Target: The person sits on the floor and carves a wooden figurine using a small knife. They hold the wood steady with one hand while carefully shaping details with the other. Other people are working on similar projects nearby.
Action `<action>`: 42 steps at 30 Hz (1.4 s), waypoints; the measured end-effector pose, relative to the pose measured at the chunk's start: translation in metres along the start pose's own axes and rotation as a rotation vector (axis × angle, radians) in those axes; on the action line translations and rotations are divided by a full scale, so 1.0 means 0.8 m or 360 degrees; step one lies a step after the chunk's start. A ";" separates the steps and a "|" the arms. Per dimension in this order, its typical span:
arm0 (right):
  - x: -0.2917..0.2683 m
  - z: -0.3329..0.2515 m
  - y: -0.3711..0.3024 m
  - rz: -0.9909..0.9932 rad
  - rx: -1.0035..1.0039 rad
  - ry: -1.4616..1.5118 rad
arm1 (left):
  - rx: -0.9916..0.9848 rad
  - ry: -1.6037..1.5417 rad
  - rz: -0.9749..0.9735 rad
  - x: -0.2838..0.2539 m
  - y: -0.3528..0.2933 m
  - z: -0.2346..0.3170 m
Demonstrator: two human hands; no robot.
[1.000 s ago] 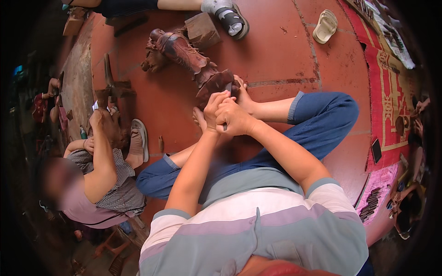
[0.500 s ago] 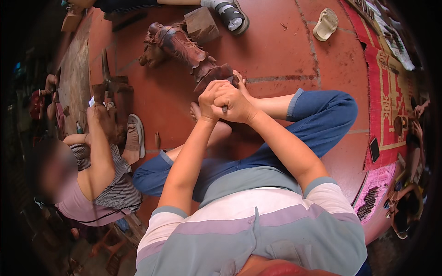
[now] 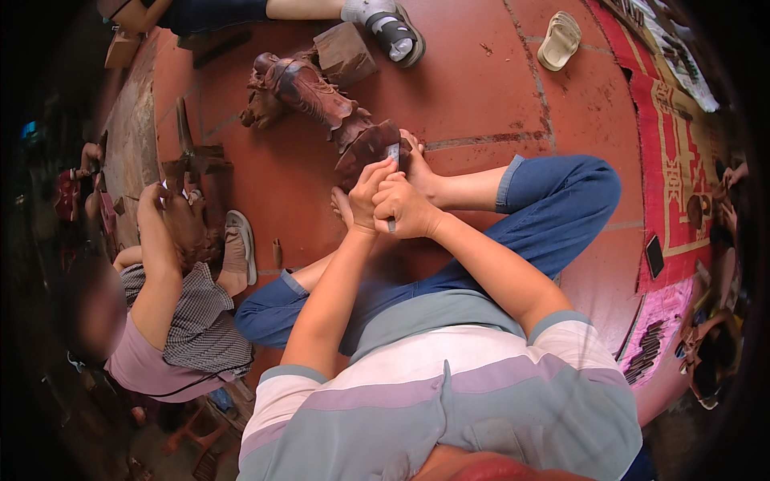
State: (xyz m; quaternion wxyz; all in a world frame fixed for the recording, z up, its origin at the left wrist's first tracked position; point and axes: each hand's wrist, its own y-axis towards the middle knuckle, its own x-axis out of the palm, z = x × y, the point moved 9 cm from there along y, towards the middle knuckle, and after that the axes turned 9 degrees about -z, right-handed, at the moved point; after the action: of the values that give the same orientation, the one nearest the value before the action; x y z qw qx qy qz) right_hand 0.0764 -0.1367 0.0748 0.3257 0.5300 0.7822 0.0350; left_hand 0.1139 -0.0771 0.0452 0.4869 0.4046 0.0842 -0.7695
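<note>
A carved dark-red wooden figure (image 3: 309, 92) lies on the tiled floor, its broad base (image 3: 369, 148) toward me. My left hand (image 3: 368, 195) and my right hand (image 3: 409, 208) are both closed round a metal carving chisel (image 3: 393, 151), right beside each other. The flat blade sticks out past my fingers and meets or nearly meets the base; exact contact is hard to see. The chisel's other end shows below my right hand. My bare feet stand on either side of the base, the right foot (image 3: 423, 175) close against it.
A wooden block (image 3: 343, 54) props up or touches the figure. Another person's sandalled foot (image 3: 395, 36) is beyond it. On the left a person (image 3: 164, 264) sits by another wood carving (image 3: 192, 216). A beige slipper (image 3: 559, 41), red mat (image 3: 670, 152), phone (image 3: 654, 256) and several tools (image 3: 644, 353) lie right.
My hands have shifted slightly down toward me, and the chisel's blade now shows above them. The figure stays in about the same place; the person on the left has moved a little.
</note>
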 end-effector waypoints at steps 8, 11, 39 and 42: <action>-0.006 -0.004 0.004 0.0065 -0.0033 -0.0021 | -0.0019 0.0004 0.0008 -0.009 0.010 0.010; -0.018 0.001 0.014 0.0113 0.0019 0.0071 | 0.0017 0.0063 -0.0136 -0.010 0.022 0.005; -0.005 0.003 0.019 -0.0019 -0.0075 -0.0002 | -0.0146 -0.0284 0.0036 -0.003 0.009 -0.016; 0.011 -0.003 0.006 -0.0150 -0.0010 0.0010 | -0.0138 -0.0312 -0.0081 0.003 -0.015 -0.026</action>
State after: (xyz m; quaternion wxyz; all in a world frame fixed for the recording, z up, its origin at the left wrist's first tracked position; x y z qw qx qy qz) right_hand 0.0770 -0.1265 0.0745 0.3262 0.4914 0.8072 0.0238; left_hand 0.1149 -0.0618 0.0267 0.4903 0.3036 0.0797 -0.8131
